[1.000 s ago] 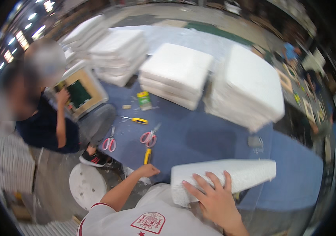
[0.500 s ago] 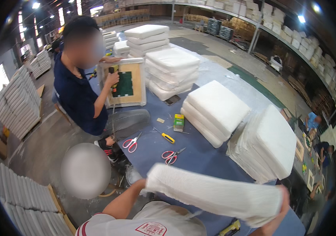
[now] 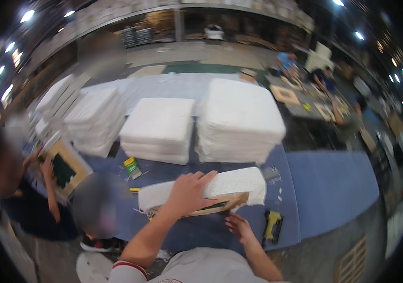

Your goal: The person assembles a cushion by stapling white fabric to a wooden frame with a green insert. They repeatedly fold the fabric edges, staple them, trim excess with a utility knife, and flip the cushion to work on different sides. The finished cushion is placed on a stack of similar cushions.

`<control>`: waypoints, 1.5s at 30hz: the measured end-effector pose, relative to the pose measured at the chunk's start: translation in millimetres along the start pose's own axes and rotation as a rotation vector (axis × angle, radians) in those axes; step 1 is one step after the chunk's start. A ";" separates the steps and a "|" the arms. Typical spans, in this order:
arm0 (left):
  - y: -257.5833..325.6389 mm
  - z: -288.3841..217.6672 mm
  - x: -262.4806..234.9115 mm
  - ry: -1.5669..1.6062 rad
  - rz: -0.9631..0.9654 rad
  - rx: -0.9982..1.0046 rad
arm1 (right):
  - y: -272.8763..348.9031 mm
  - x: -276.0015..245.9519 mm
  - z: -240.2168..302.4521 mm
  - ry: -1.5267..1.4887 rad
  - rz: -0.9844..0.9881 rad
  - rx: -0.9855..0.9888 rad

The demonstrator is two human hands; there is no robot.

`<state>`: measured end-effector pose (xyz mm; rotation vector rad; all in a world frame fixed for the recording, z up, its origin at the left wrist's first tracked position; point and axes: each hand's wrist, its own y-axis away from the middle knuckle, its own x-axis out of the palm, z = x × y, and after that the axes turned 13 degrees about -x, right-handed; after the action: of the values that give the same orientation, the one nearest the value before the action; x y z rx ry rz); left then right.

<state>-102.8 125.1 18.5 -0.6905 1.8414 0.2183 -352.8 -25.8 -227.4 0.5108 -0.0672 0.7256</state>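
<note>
At the left, a person in a dark top (image 3: 34, 217) is beside a pale wooden frame with a dark green centre (image 3: 78, 166). Next, on the blue cloth-covered table (image 3: 331, 188), come a small green-and-yellow box (image 3: 132, 168) and, farther off, a low stack of white padded cushions (image 3: 156, 125).

Nearer, the person's left hand (image 3: 187, 191) is clamped over the white padded panel with a wooden underside (image 3: 241, 180), thumb on the wood, fingers across the padding. Half a second ago the panel stretched between both hands; now it is tipped on edge at the table's near side, so its wooden side faces the person, within the right hand's reach.

The right hand (image 3: 240, 228) is apart from the left, fingers loosely parted below the wooden edge; I cannot tell whether they touch it. A taller white cushion stack (image 3: 239, 115) stands beyond. Rightmost are a small grey block (image 3: 271, 172) and, nearer, a yellow-and-black hand tool (image 3: 272, 226).
</note>
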 end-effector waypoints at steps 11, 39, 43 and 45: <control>-53.2 -93.0 10.1 0.272 0.089 0.323 | 52.4 56.2 116.7 -0.564 0.028 -0.709; -66.7 -97.3 36.3 0.151 0.246 0.275 | 10.8 -4.2 78.6 -0.380 0.428 -0.591; -53.0 -101.8 43.0 0.113 0.253 0.198 | 26.3 -10.6 93.3 -0.191 0.408 -0.527; -47.1 -102.8 46.0 0.103 0.224 0.199 | 30.7 -12.1 92.4 -0.123 0.445 -0.552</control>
<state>-169.4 22.9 24.1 -0.3634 2.0072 0.1442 -371.2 -57.2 -136.2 0.0026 -0.4943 1.0630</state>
